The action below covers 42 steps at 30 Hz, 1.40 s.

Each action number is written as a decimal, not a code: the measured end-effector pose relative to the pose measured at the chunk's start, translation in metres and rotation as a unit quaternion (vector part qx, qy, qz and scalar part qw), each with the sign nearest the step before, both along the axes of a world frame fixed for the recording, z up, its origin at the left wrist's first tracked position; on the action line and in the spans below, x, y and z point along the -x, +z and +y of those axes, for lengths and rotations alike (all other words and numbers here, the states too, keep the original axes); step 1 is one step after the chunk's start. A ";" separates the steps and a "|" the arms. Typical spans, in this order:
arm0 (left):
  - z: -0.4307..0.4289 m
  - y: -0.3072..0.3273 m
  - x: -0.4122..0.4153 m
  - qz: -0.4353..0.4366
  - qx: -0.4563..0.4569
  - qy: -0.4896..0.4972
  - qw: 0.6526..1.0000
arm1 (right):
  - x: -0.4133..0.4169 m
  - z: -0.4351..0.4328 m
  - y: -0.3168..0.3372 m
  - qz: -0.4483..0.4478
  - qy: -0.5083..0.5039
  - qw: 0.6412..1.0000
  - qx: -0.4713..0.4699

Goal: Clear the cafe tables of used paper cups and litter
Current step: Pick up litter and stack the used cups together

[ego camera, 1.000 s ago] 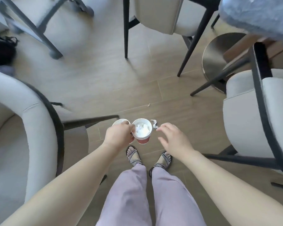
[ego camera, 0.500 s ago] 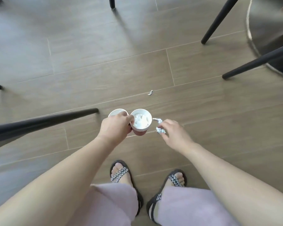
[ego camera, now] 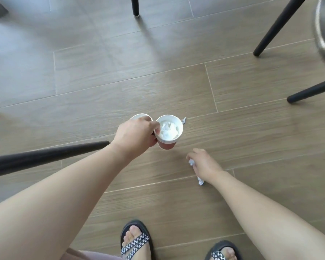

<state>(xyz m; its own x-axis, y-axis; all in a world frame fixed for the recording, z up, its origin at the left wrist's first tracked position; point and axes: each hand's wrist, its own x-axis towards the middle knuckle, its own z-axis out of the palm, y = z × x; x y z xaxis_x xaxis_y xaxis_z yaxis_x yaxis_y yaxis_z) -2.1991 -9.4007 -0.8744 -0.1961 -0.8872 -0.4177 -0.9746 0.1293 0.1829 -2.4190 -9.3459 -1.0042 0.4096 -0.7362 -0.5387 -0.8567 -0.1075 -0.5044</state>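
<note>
Pinching two cups (ego camera: 169,136) together above the floor in our left hand (ego camera: 135,133), right hand (ego camera: 204,164) curled round crumpled paper (ego camera: 191,162), we could tip them stooping for the far scrap (ego camera: 184,120).

Single head-worn wide-angle view. Looks steeply down at plank floor (ego camera: 158,87), slightly forward. Forearms enter from 7 and 5 o'clock. Left hand (ego camera: 134,134), gripping paper cups (ego camera: 169,128), near frame centre; right hand (ego camera: 204,164), pinching crumpled paper (ego camera: 200,182), toward 4 o'clock of it. Sandalled feet (ego camera: 137,241) at 6 o'clock edge. Chair legs (ego camera: 278,25) at 12 to 3 o'clock rim. Hands near lens, floor farther below.
</note>
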 end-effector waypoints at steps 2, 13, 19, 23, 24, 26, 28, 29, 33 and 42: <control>0.002 0.003 -0.003 0.001 -0.008 0.008 1.000 | -0.003 -0.016 0.002 -0.021 -0.033 0.999 0.025; -0.004 -0.009 -0.011 0.000 -0.010 0.019 1.000 | -0.038 -0.091 -0.019 -0.036 -0.090 0.989 0.116; -0.006 -0.005 -0.018 -0.004 0.007 0.015 1.000 | -0.039 -0.096 -0.024 0.008 -0.060 0.994 0.087; -0.006 -0.007 -0.016 -0.002 -0.002 0.000 1.000 | -0.017 -0.070 -0.014 -0.010 -0.096 0.994 0.058; -0.006 -0.008 -0.014 0.001 -0.004 -0.006 1.000 | -0.011 -0.061 -0.009 -0.019 -0.126 0.990 0.063; -0.007 -0.010 -0.009 0.006 -0.007 -0.019 1.000 | 0.003 -0.040 0.003 -0.031 -0.179 0.981 0.075; -0.011 -0.011 -0.002 0.011 -0.012 -0.034 0.999 | 0.016 -0.015 0.012 -0.030 -0.193 0.978 0.071; -0.013 -0.010 0.002 0.015 -0.013 -0.039 0.999 | 0.022 -0.002 0.015 -0.025 -0.179 0.982 0.055; -0.022 -0.010 0.021 0.034 -0.002 -0.056 0.998 | 0.028 0.044 0.010 0.015 -0.037 0.999 -0.029; -0.016 -0.009 0.027 0.044 0.027 -0.069 0.996 | 0.024 0.064 -0.006 0.053 0.029 0.998 0.007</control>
